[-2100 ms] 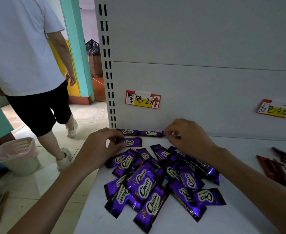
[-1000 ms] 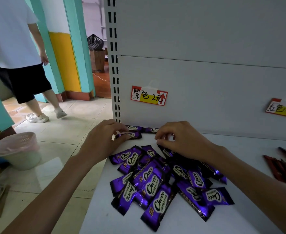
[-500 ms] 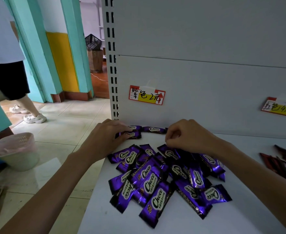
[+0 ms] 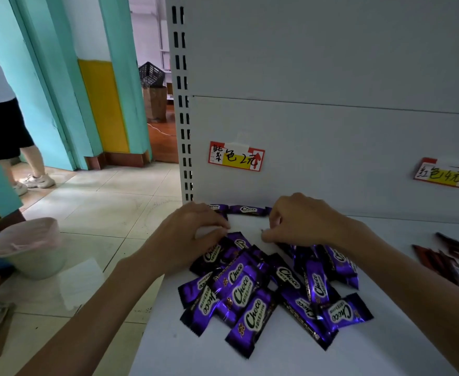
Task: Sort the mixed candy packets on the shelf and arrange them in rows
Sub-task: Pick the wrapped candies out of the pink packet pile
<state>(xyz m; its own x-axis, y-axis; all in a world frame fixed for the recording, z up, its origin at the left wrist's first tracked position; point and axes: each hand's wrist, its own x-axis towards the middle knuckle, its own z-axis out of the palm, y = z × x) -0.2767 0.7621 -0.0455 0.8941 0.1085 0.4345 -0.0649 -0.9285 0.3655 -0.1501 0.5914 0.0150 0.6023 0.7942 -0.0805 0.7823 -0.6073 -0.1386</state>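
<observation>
Head view: just below the purple price label (image 4: 236, 156), two purple packets (image 4: 247, 209) lie end to end against the back panel (image 4: 331, 158), long axes running left to right, their outer ends hidden behind the hands; lower still, the loose pile (image 4: 271, 289) points every way on the shelf (image 4: 372, 356); left hand (image 4: 193, 234) and right hand (image 4: 304, 221), apart, curl over the pile's far edge, and I cannot tell what they grip; red packets (image 4: 445, 261), far right of the label, are cut off.

Teal door frames (image 4: 119, 85) and a yellow wall panel (image 4: 105, 104) stand over pale floor tiles (image 4: 109, 202).
</observation>
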